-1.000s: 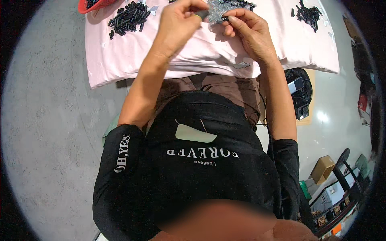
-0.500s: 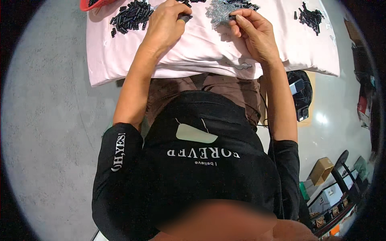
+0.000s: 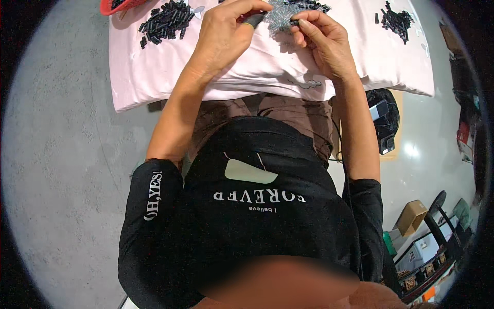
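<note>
Small black piece [image 3: 294, 22] pinched by right hand [image 3: 325, 42].

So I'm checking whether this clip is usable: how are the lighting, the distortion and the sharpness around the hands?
Head view: even indoor light, with one glare spot on the floor; strong fisheye bending and a dark rim; left hand and right hand sharp near the top edge; a blurred patch along the bottom.

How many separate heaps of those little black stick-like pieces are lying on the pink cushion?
3: one heap of small black stick-shaped pieces at the pale pink cushion's upper left, one at its upper right, one at the top edge above the hands, partly cut off; more may be hidden.
</note>
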Demonstrator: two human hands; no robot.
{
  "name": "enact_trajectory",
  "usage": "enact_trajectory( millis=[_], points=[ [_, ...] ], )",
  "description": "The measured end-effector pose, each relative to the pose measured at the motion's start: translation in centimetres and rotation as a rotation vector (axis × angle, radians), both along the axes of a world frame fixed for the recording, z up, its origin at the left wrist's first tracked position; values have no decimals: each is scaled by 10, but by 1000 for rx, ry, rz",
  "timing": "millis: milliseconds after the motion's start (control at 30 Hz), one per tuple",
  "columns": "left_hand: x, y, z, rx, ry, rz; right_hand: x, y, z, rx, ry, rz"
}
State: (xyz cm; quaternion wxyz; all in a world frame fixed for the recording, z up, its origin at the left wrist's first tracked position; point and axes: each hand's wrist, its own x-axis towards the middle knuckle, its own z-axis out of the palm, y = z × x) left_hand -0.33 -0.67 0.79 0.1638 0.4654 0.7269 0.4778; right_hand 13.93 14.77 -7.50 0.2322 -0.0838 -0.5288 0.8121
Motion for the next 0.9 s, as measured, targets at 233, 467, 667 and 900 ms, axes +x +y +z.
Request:
enact_trajectory(
  millis=[233, 467, 667, 900],
  points=[
    [11, 9, -20, 175, -343, -35, -1, 0, -2, -40, 10, 7],
    [12, 12, -29, 227, -385, -41, 0, 0, -2, -23, -2, -16],
    [18, 9, -27, 194, -329, -76, 0, 1, -5, -62, 0, -9],
    [8, 17, -43, 420, -220, -255, 0, 0, -2, -49, 9, -4]
  ],
)
